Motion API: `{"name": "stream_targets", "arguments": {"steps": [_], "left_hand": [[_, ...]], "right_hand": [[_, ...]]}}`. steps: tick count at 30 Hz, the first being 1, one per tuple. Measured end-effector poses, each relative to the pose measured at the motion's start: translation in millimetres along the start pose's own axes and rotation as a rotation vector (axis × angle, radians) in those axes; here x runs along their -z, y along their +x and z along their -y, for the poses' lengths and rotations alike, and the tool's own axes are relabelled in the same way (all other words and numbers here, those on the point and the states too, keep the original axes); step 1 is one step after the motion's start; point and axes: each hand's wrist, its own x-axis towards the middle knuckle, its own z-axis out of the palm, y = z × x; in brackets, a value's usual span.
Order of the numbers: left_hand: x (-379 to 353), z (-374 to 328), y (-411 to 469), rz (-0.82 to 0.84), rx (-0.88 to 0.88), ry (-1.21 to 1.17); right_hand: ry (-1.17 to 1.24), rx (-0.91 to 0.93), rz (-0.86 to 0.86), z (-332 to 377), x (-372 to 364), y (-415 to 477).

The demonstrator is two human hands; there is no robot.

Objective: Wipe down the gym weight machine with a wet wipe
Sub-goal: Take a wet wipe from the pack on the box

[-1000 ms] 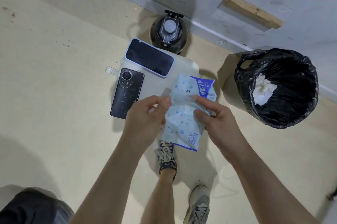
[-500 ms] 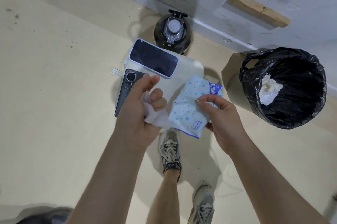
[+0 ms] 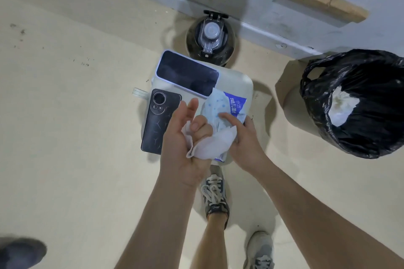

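My left hand (image 3: 185,137) grips a white wet wipe (image 3: 209,144), with its lower fingers curled round the cloth and its index finger stretched upward. The wipe hangs out to the right between both hands. My right hand (image 3: 242,137) holds the blue-dotted wet wipe pack (image 3: 220,106) down on a white stool (image 3: 238,84), thumb on top of the pack. The pack lies partly under the wipe. No weight machine is in view.
Two phones lie on the white stool: a black one (image 3: 159,120) at the left and one with a pale rim (image 3: 188,72) behind. A dark water bottle (image 3: 211,39) stands by the wall. A black-lined bin (image 3: 358,102) holding used wipes stands at the right.
My left hand has pulled a wipe out of the pack and bunched it up. My right hand has lowered the pack onto the stool.
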Motion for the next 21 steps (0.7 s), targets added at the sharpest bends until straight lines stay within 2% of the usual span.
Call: {"name": "stream_targets", "arguments": {"steps": [1, 2, 3, 4, 5, 6, 7, 8, 9, 10, 13, 16, 18, 21], "left_hand": [[2, -2, 1, 0.011, -0.001, 0.002], [4, -4, 2, 0.023, -0.003, 0.002], [5, -5, 2, 0.033, -0.007, -0.004], [6, -5, 2, 0.046, -0.008, -0.019], [5, -5, 2, 0.063, -0.002, -0.041], [4, -3, 1, 0.075, 0.007, -0.066], [4, -2, 0, 0.074, 0.014, -0.084], [4, 0, -1, 0.066, 0.012, -0.078], [5, 2, -1, 0.051, 0.001, -0.047], [6, 4, -1, 0.026, -0.013, -0.003], [14, 3, 2, -0.121, -0.120, 0.089], [28, -2, 5, -0.138, -0.228, 0.266], [38, -6, 3, -0.115, -0.260, 0.519], [45, -5, -3, -0.084, -0.268, 1.234]], "right_hand": [[-0.119, 0.003, -0.048, 0, 0, -5], [-0.140, -0.024, -0.123, 2, 3, -12], [-0.025, -0.066, -0.201, 5, 8, -20], [0.222, -0.134, -0.220, 15, 17, -31], [0.562, -0.271, -0.132, 27, 26, -41], [0.924, -0.423, 0.036, 36, 33, -48], [1.130, -0.501, 0.191, 45, 39, -55], [1.196, -0.514, 0.314, 50, 41, -60], [1.205, -0.508, 0.350, 53, 41, -63], [1.196, -0.504, 0.305, 54, 40, -66], [1.243, -0.564, 0.037, 54, 44, -65], [1.080, -0.531, -0.147, 49, 52, -63], [0.967, -0.478, -0.260, 48, 55, -62], [0.895, -0.438, -0.351, 48, 54, -61]]}}
